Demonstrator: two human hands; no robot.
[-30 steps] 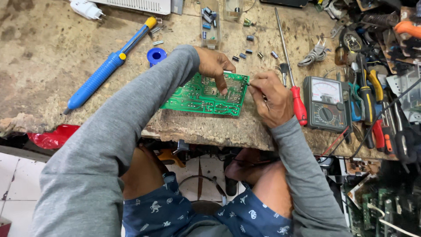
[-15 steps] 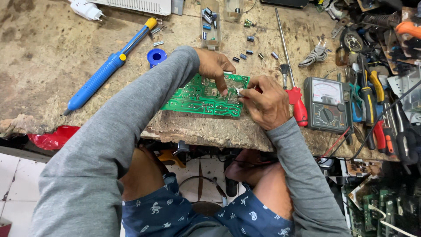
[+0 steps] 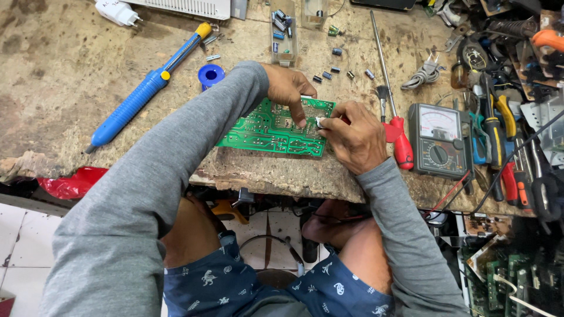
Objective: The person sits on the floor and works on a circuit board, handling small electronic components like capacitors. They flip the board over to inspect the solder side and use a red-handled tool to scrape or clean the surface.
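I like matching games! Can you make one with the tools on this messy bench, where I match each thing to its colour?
Things:
1. circuit board
2. desoldering pump
3. screwdriver handle
4. plug adapter

Colours:
A. red
B. white
C. green
D. blue with a yellow tip

Pairs: 1-C, 2-D, 3-A, 4-B. The left hand presses on the circuit board, and the right hand pinches a small pale part at its edge.
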